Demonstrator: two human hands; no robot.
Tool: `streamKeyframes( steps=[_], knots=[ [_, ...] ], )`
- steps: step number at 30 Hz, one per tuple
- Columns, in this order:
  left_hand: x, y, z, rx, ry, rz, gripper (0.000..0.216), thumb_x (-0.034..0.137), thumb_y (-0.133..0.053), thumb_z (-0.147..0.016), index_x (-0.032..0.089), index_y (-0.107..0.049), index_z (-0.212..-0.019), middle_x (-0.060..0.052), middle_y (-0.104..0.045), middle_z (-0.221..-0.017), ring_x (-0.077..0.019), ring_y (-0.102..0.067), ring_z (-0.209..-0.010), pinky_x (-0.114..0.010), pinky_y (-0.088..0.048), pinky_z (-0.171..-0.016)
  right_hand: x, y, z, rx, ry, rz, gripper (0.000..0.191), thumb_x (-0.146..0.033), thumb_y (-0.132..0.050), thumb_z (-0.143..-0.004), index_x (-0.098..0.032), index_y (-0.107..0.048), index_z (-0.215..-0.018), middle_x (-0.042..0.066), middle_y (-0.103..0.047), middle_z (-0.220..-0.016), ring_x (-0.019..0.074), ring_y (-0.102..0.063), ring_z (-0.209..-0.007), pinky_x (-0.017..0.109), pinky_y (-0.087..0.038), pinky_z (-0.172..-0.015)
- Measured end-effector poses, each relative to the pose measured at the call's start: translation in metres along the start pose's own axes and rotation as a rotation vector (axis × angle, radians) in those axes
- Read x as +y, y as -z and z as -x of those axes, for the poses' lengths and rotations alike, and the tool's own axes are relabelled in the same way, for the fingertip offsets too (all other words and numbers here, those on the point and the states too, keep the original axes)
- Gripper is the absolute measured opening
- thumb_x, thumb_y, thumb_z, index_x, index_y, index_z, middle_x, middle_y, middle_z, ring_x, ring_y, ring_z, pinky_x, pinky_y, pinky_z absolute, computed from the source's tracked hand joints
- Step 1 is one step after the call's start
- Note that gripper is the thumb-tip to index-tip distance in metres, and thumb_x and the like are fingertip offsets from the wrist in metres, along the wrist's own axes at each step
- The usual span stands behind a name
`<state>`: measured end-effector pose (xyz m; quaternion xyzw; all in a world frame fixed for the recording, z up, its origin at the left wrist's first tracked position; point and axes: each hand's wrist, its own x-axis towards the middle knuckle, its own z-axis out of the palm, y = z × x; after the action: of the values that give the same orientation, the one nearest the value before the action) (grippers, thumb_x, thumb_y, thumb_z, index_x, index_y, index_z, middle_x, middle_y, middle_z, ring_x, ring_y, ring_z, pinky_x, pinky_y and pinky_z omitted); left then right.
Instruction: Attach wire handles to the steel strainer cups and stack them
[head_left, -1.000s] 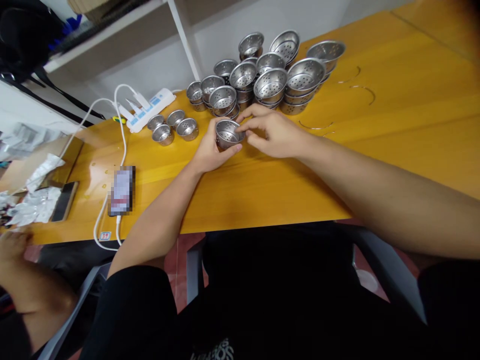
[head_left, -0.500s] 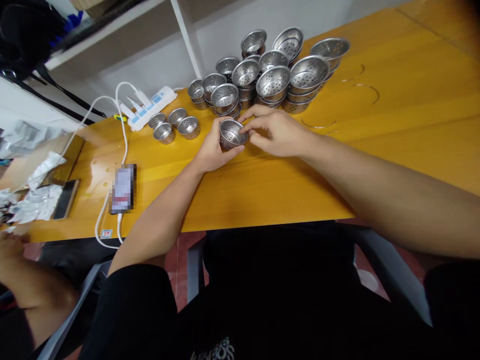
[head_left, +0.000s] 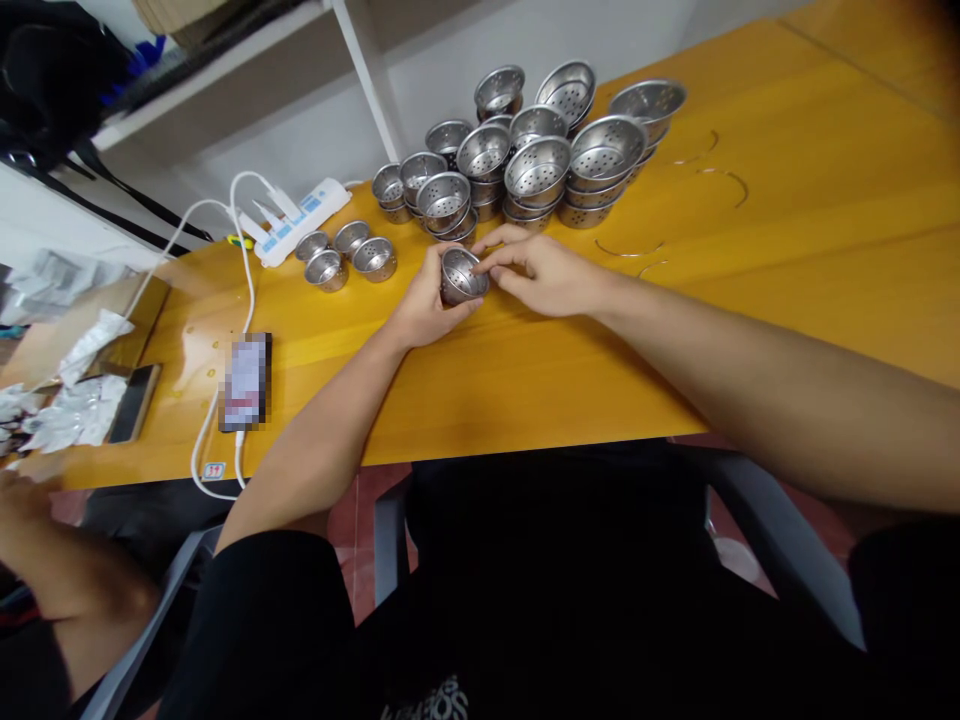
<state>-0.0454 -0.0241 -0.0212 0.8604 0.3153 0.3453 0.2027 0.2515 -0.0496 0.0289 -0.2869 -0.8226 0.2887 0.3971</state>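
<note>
My left hand point(head_left: 427, 308) is wrapped round a small perforated metal cup point(head_left: 463, 280), its thumb along the near side. The cup is tilted, with its mouth toward me and to the right. At the cup's right rim is my right hand point(head_left: 536, 268), fingers spread and bent, the index fingertip reaching the rim or just inside it. I cannot make out anything held in those fingers. Right behind the hands stand stacks of perforated metal cups point(head_left: 537, 170) in several sizes. Several small cups point(head_left: 374, 259) sit apart on the left.
Thin curved wires point(head_left: 630, 250) lie on the yellow table point(head_left: 757, 290) to the right. A white power strip point(head_left: 304, 225) with cables is at the back left. A phone point(head_left: 246, 382) is plugged in near the front edge. Another person's arm point(head_left: 71, 580) is at far left.
The held cup has tipped, so its mouth turns more to the right. My right hand has shifted slightly left along the rim. The whole view has moved a little.
</note>
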Motion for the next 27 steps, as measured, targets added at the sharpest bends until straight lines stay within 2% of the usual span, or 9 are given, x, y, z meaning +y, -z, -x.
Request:
streamKeyframes(
  steps=[4,9,12,16,22,24,27],
  knots=[
    [0.001,-0.001,0.000,-0.019,0.011,-0.003,0.101,0.078,-0.089,-0.110,0.030,-0.035,-0.181,-0.015,-0.068,-0.165,-0.0356,-0.075,-0.153,-0.055,-0.062,-0.139,0.006,-0.005,0.000,-0.001,-0.047,-0.078,0.022,-0.030,-0.082,-0.109,-0.036,-0.102,-0.118,0.006,-0.091,-0.159,0.0400,-0.082,-0.154,0.070,-0.063,-0.145],
    [0.004,0.001,0.001,-0.024,0.026,0.002,0.092,0.060,-0.093,-0.106,0.027,-0.042,-0.174,-0.017,-0.070,-0.162,-0.0344,-0.076,-0.149,-0.051,-0.066,-0.132,0.016,-0.013,0.000,-0.001,-0.082,-0.182,0.018,-0.032,-0.085,-0.113,-0.036,-0.102,-0.116,0.007,-0.091,-0.160,0.0382,-0.084,-0.153,0.069,-0.061,-0.149],
    [0.007,0.002,0.002,-0.027,0.015,-0.004,0.089,0.053,-0.091,-0.104,0.025,-0.042,-0.173,-0.018,-0.071,-0.163,-0.0348,-0.076,-0.151,-0.051,-0.065,-0.134,0.024,-0.018,0.001,0.022,-0.091,-0.213,0.017,-0.035,-0.085,-0.115,-0.035,-0.101,-0.118,0.008,-0.091,-0.160,0.0368,-0.085,-0.152,0.067,-0.062,-0.149],
    [0.010,0.003,0.001,-0.034,0.026,-0.015,0.089,0.053,-0.090,-0.103,0.025,-0.042,-0.173,-0.019,-0.071,-0.163,-0.0354,-0.076,-0.149,-0.052,-0.065,-0.133,0.022,-0.019,0.002,0.054,-0.062,-0.134,0.020,-0.033,-0.081,-0.114,-0.035,-0.100,-0.118,0.008,-0.092,-0.157,0.0376,-0.086,-0.148,0.068,-0.064,-0.145],
    [0.014,0.006,-0.003,-0.017,0.018,-0.028,0.090,0.060,-0.093,-0.103,0.025,-0.046,-0.171,-0.017,-0.073,-0.160,-0.0346,-0.077,-0.145,-0.051,-0.065,-0.130,-0.006,-0.011,0.006,0.048,-0.025,0.166,0.029,-0.021,-0.077,-0.107,-0.027,-0.100,-0.124,0.012,-0.093,-0.158,0.0424,-0.086,-0.148,0.065,-0.067,-0.139],
    [0.014,0.007,-0.003,-0.008,0.005,-0.058,0.090,0.057,-0.093,-0.102,0.025,-0.046,-0.171,-0.017,-0.074,-0.160,-0.0356,-0.077,-0.146,-0.051,-0.065,-0.130,-0.008,-0.010,0.007,0.040,-0.025,0.165,0.029,-0.020,-0.079,-0.106,-0.026,-0.100,-0.124,0.013,-0.092,-0.160,0.0432,-0.086,-0.148,0.066,-0.067,-0.138],
    [0.013,0.011,-0.002,-0.013,-0.017,-0.091,0.086,0.051,-0.091,-0.103,0.027,-0.045,-0.172,-0.016,-0.074,-0.161,-0.0358,-0.078,-0.147,-0.051,-0.066,-0.130,0.002,-0.012,0.006,0.018,-0.031,0.013,0.028,-0.022,-0.083,-0.105,-0.030,-0.102,-0.123,0.012,-0.090,-0.161,0.0434,-0.085,-0.150,0.069,-0.065,-0.142]
  ],
)
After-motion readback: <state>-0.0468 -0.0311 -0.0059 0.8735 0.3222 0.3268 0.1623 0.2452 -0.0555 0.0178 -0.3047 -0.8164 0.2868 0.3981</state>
